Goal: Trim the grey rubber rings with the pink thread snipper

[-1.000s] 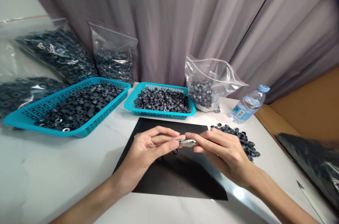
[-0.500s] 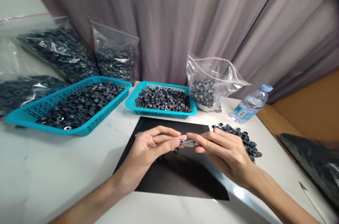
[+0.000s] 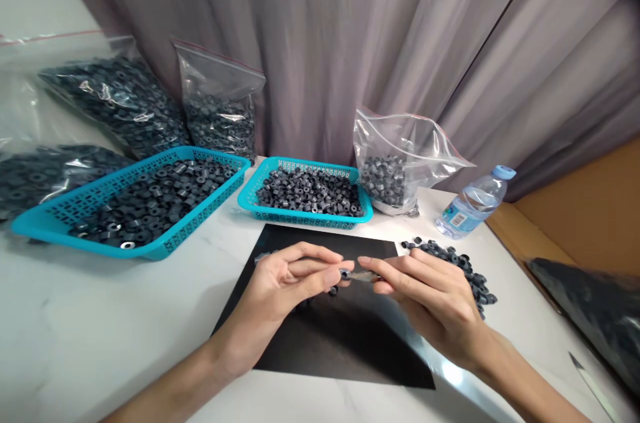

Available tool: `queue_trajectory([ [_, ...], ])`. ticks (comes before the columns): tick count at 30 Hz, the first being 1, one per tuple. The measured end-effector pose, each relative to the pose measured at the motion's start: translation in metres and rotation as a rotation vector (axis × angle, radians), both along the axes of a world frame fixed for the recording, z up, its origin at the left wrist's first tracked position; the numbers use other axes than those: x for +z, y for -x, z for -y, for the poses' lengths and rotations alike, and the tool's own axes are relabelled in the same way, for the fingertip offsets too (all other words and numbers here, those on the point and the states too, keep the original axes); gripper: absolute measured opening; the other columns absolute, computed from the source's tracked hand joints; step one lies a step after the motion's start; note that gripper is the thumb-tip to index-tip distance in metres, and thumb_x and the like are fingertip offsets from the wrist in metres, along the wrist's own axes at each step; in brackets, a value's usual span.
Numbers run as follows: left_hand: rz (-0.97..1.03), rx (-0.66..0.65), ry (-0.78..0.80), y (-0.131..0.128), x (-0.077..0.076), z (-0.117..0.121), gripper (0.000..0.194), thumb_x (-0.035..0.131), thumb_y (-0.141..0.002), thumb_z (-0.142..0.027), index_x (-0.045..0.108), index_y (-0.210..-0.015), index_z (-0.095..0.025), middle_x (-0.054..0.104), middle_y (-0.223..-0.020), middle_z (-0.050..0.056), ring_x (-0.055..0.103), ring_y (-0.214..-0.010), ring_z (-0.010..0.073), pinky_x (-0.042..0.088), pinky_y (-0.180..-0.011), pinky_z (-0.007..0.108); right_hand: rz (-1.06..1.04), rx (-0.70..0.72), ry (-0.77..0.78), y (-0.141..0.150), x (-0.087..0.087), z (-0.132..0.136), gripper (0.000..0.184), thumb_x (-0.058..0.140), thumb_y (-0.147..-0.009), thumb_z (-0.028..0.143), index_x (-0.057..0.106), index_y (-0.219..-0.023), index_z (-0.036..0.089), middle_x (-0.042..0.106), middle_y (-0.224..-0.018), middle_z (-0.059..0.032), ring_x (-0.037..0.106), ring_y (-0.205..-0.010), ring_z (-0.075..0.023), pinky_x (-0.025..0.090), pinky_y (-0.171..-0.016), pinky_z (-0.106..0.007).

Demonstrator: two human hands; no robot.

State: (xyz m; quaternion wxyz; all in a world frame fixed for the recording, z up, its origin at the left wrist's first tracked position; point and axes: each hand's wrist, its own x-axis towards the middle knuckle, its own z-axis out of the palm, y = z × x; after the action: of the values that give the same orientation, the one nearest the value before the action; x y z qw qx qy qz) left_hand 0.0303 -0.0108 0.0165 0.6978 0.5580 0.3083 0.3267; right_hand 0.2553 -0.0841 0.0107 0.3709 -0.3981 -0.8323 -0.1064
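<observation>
My left hand [image 3: 275,296] pinches a small dark ring-shaped part [image 3: 345,274] between thumb and fingertips, its hole partly showing. Opposite it, my right hand [image 3: 435,296] is closed on a thin metal blade [image 3: 364,276]. The blade points left and its tip is at or very near the part; whether they touch I cannot tell. Both hands are above a black mat [image 3: 345,350]. A few loose dark parts [image 3: 333,291] lie on the mat, partly hidden behind my left hand.
Two blue baskets [image 3: 165,246] [image 3: 305,218] hold many dark parts. Clear zip bags [image 3: 220,110] [image 3: 385,176] of parts stand behind. A loose pile [image 3: 480,283], a water bottle [image 3: 473,203], a slim pointed tool [image 3: 593,386] and a cardboard box [image 3: 590,223] are at the right.
My right hand has shifted slightly right and down, widening the space between the hands. More of the ring-shaped part's face shows. The view has tilted a little.
</observation>
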Motion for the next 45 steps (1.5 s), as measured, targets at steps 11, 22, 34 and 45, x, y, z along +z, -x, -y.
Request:
queue_trajectory([
  [11, 0.009, 0.034, -0.024, -0.001, -0.005, -0.005, 0.021, 0.08, -0.08, -0.03, 0.07, -0.095, -0.02, 0.08, -0.104, 0.005, 0.075, -0.098, 0.0195, 0.054, -0.089, 0.025, -0.227, -0.33, 0.193, -0.008, -0.039, -0.022, 0.027, 0.055, -0.1, 0.026, 0.065, -0.123, 0.019, 0.067, -0.093, -0.0082, 0.064, -0.083, -0.0211, 0.05, -0.073, -0.033],
  [22, -0.024, 0.071, -0.125, -0.001, -0.01, -0.012, 0.02, 0.075, -0.084, -0.03, 0.072, -0.102, -0.022, 0.077, -0.109, 0.002, 0.071, -0.105, 0.0176, 0.054, -0.094, 0.022, 0.008, -0.394, 0.239, 0.008, -0.079, -0.023, 0.031, 0.047, -0.103, 0.035, 0.064, -0.123, 0.018, 0.066, -0.094, -0.0085, 0.063, -0.085, -0.0217, 0.055, -0.072, -0.032],
  [34, -0.113, 0.14, -0.117, -0.003, -0.014, -0.012, 0.023, 0.073, -0.085, -0.038, 0.075, -0.104, -0.024, 0.077, -0.109, 0.004, 0.071, -0.107, 0.0207, 0.053, -0.094, 0.025, 0.25, -0.518, 0.094, 0.013, -0.078, -0.021, 0.032, 0.05, -0.102, 0.033, 0.066, -0.124, 0.016, 0.067, -0.096, -0.0098, 0.061, -0.083, -0.0224, 0.052, -0.066, -0.033],
  [45, -0.141, 0.213, -0.128, -0.004, -0.012, -0.009, 0.02, 0.07, -0.087, -0.039, 0.074, -0.096, -0.022, 0.077, -0.107, 0.004, 0.071, -0.102, 0.0212, 0.052, -0.088, 0.027, 0.163, -0.462, 0.108, 0.015, -0.073, -0.022, 0.028, 0.055, -0.099, 0.028, 0.067, -0.122, 0.018, 0.066, -0.093, -0.0097, 0.057, -0.084, -0.0252, 0.052, -0.068, -0.037],
])
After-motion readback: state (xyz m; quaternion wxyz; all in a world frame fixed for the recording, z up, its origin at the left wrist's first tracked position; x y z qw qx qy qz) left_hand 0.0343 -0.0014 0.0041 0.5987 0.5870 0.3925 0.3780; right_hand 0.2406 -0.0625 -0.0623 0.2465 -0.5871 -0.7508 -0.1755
